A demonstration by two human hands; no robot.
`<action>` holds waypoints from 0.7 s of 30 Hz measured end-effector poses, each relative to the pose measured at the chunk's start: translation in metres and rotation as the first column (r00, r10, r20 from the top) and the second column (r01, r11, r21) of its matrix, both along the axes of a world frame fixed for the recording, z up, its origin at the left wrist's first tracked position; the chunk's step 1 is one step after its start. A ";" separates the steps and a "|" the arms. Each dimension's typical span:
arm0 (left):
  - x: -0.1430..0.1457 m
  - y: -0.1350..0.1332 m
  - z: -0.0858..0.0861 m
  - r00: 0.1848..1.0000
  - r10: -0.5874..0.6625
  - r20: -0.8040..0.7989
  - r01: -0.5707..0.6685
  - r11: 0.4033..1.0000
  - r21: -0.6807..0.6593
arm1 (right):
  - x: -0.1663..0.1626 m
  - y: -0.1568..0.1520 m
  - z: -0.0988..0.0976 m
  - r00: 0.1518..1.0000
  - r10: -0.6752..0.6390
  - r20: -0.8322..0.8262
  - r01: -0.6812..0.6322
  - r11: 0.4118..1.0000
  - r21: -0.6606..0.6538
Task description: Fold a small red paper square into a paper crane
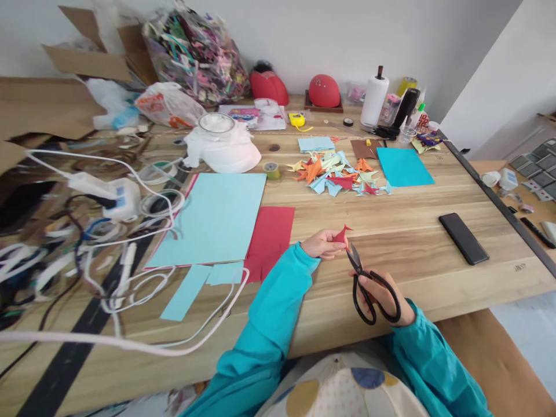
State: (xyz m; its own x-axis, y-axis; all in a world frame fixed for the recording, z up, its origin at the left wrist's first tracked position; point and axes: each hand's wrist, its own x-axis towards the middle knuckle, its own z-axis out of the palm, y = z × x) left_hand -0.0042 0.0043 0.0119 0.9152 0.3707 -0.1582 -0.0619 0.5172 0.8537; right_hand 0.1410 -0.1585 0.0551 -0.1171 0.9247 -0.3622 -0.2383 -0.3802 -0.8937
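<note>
Between the fingertips of my left hand point(325, 244) is a small folded red paper figure point(341, 234), its pointed tip sticking up. My right hand point(386, 292) grips black-handled scissors point(358, 267) by the loops. The blades are parted a little and their points reach the lower edge of the red paper, close to my left fingertips. Whether they touch it I cannot tell. Beyond my hands lies a pile of folded paper figures point(334, 174) in orange, yellow, blue and red.
Left of my hands lie light blue sheets point(212, 214), red paper point(271, 237) and cut blue strips point(186, 292). White cables point(143, 346) loop over the left side. A phone point(464, 238) rests at right. A turquoise square point(405, 166) and a white roll point(374, 99) are farther back.
</note>
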 end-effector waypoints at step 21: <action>0.004 -0.005 0.000 0.999 0.042 0.030 -0.043 0.998 0.050 | -0.001 -0.006 0.005 0.989 -0.039 0.143 0.043 0.999 -0.022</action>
